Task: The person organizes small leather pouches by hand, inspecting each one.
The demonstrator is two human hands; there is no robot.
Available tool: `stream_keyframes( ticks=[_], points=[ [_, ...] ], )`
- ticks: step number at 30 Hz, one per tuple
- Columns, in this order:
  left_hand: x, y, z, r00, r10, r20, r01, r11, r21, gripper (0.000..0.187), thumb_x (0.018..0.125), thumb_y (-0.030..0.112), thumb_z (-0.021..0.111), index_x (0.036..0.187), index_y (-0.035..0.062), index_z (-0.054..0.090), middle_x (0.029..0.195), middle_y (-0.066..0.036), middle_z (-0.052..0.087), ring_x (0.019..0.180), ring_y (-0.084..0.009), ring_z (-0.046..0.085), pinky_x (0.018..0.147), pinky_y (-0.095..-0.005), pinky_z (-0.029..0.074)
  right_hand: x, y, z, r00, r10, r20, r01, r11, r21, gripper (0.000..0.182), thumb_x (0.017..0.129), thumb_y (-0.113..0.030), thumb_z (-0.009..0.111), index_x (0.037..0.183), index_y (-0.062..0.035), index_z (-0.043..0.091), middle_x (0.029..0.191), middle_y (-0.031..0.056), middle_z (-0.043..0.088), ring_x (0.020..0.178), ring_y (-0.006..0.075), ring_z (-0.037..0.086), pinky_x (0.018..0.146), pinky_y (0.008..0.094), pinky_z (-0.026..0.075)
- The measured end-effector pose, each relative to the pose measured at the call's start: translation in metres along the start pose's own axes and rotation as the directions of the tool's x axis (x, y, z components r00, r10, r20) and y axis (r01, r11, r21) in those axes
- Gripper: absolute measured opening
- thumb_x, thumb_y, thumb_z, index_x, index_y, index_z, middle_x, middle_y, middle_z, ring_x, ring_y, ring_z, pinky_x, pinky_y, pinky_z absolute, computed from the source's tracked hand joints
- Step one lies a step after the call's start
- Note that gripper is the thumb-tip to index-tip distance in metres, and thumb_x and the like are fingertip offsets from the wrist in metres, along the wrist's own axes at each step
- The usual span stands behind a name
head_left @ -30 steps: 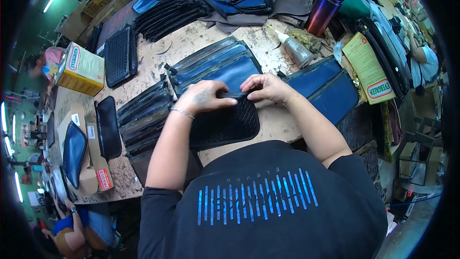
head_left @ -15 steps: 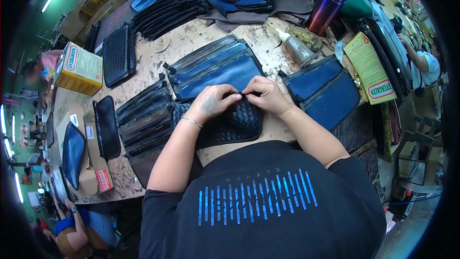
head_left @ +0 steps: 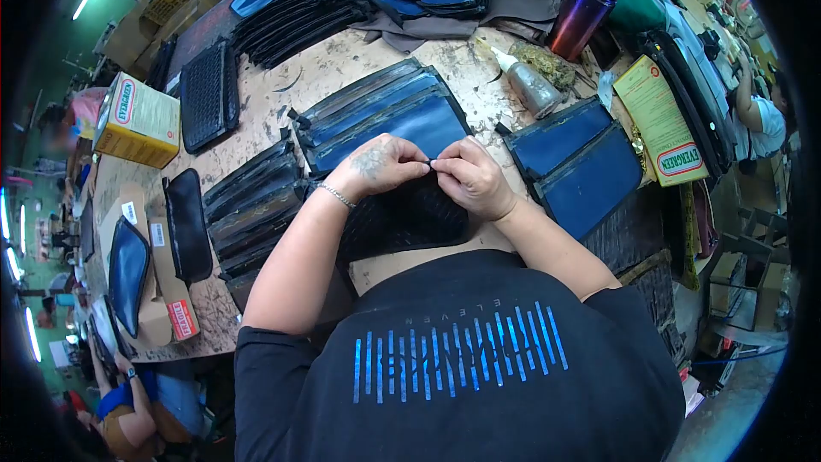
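The left hand and right hand meet in one grip, thumbs and fingertips pressed together on the upper edge of the black textured piece, which hangs from the grip toward the torso, its lower edge near the table. Just beyond the grip lie overlapping blue panels with black edging; left of it is a row of dark layered panels, right of it a blue two-section panel, and farther beyond on the right a nozzle-tipped bottle.
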State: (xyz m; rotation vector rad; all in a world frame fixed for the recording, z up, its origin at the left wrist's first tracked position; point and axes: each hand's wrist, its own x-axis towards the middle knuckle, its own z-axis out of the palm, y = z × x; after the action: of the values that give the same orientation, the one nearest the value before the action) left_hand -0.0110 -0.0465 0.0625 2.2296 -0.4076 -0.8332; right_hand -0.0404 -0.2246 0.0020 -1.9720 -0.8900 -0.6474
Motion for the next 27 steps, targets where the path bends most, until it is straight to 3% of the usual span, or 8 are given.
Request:
stream_keyframes(
  ticks=[2, 5, 7, 8, 11, 17, 24, 27],
  points=[
    [0.001, -0.010, 0.007, 0.977, 0.180, -0.118, -0.184, 0.983, -0.024, 0.021, 0.077, 0.019, 0.059, 0.087, 0.0016, 0.063, 0.065, -0.006, 0.059, 0.057, -0.0107, 0.049, 0.057, -0.0258, 0.042, 0.000, -0.001, -0.002, 1.000, 0.000, 0.004, 0.000, 1.000, 0.000, 0.016, 0.059, 0.005, 0.062, 0.073, -0.0007, 0.059, 0.073, 0.0082, 0.053, 0.068, 0.0231, 0.053, 0.061, 0.0293, 0.044],
    [-0.010, -0.003, 0.010, 0.973, 0.195, -0.121, -0.196, 0.981, 0.008, 0.020, 0.078, 0.019, 0.057, 0.085, 0.0009, 0.061, 0.063, -0.008, 0.057, 0.056, -0.0120, 0.048, 0.056, -0.0274, 0.041, 0.005, -0.003, -0.009, 0.999, 0.009, 0.034, -0.010, 0.999, 0.044, 0.019, 0.060, 0.002, 0.064, 0.078, -0.0012, 0.059, 0.077, 0.0088, 0.053, 0.070, 0.0218, 0.053, 0.062, 0.0275, 0.045],
    [-0.015, 0.002, 0.010, 0.975, 0.197, -0.102, -0.196, 0.980, 0.028, 0.019, 0.078, 0.018, 0.056, 0.085, 0.0004, 0.060, 0.063, -0.008, 0.057, 0.056, -0.0126, 0.048, 0.056, -0.0278, 0.041, 0.011, -0.001, -0.022, 0.912, 0.274, 0.304, -0.371, 0.868, 0.330, 0.023, 0.062, -0.006, 0.066, 0.084, -0.0018, 0.059, 0.083, 0.0082, 0.053, 0.073, 0.0188, 0.054, 0.066, 0.0261, 0.045],
    [-0.017, 0.003, 0.011, 0.976, 0.200, -0.084, -0.196, 0.979, 0.050, 0.019, 0.079, 0.018, 0.056, 0.085, -0.0001, 0.059, 0.063, -0.009, 0.056, 0.057, -0.0133, 0.049, 0.056, -0.0282, 0.041, 0.011, 0.011, -0.026, 0.849, 0.268, 0.455, -0.446, 0.825, 0.347, 0.032, 0.064, -0.011, 0.067, 0.094, -0.0016, 0.059, 0.089, 0.0060, 0.053, 0.080, 0.0149, 0.053, 0.071, 0.0255, 0.044],
    [-0.016, -0.004, 0.016, 0.955, 0.278, -0.103, -0.278, 0.960, 0.012, 0.019, 0.079, 0.017, 0.055, 0.086, -0.0002, 0.058, 0.063, -0.009, 0.055, 0.058, -0.0140, 0.049, 0.056, -0.0281, 0.041, 0.023, 0.015, -0.036, 0.628, 0.347, 0.696, -0.696, 0.651, 0.303, 0.025, 0.071, -0.012, 0.065, 0.093, -0.0022, 0.060, 0.092, 0.0051, 0.054, 0.085, 0.0136, 0.050, 0.077, 0.0252, 0.040],
    [-0.016, -0.009, 0.018, 0.953, 0.278, -0.121, -0.285, 0.957, -0.051, 0.018, 0.080, 0.018, 0.055, 0.084, 0.0005, 0.057, 0.061, -0.003, 0.053, 0.055, -0.0110, 0.047, 0.052, -0.0257, 0.039, 0.021, 0.024, -0.029, 0.614, 0.212, 0.760, -0.671, 0.647, 0.362, 0.013, 0.075, -0.011, 0.062, 0.084, -0.0008, 0.058, 0.095, 0.0049, 0.052, 0.084, 0.0117, 0.049, 0.076, 0.0242, 0.040],
    [-0.020, 0.001, 0.013, 0.986, 0.151, -0.066, -0.158, 0.979, -0.127, 0.017, 0.080, 0.019, 0.056, 0.082, 0.0020, 0.056, 0.059, 0.000, 0.050, 0.046, -0.0051, 0.041, 0.040, -0.0218, 0.033, 0.023, 0.017, -0.032, 0.566, 0.258, 0.783, -0.754, 0.547, 0.365, 0.011, 0.076, -0.011, 0.062, 0.081, -0.0021, 0.058, 0.100, 0.0055, 0.050, 0.087, 0.0124, 0.048, 0.078, 0.0230, 0.039],
    [-0.017, -0.004, 0.017, 0.978, 0.198, -0.070, -0.205, 0.971, -0.124, 0.017, 0.079, 0.018, 0.057, 0.082, 0.0017, 0.057, 0.060, 0.000, 0.051, 0.048, -0.0064, 0.043, 0.043, -0.0226, 0.035, 0.021, 0.020, -0.033, 0.632, 0.236, 0.738, -0.669, 0.646, 0.366, 0.018, 0.075, -0.014, 0.063, 0.084, 0.0005, 0.059, 0.092, 0.0065, 0.055, 0.087, 0.0155, 0.051, 0.080, 0.0262, 0.040]
  ],
)
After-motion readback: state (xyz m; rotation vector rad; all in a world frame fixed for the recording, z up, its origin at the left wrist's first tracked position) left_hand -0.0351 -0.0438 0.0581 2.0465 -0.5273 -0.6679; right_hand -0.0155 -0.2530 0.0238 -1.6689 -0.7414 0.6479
